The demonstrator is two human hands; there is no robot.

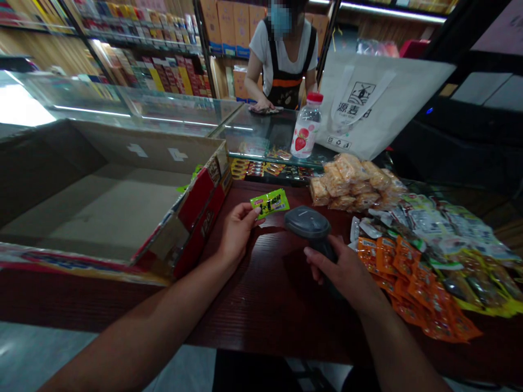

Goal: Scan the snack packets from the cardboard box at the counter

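Between thumb and fingers, my left hand pinches one end of a small green snack packet above the dark wooden counter. My right hand is wrapped round the handle of a grey barcode scanner, whose head is just right of the packet, apart from it. An open cardboard box stands left of my left hand, with a bit of green packaging inside by its right wall. Orange snack packets lie in a heap to the right of my right hand.
Wrapped pastries are piled beyond the scanner, near a strawberry-labelled bottle and a white tote bag. More packets cover the right side. Across the glass display case, a person has a hand on a cloth.
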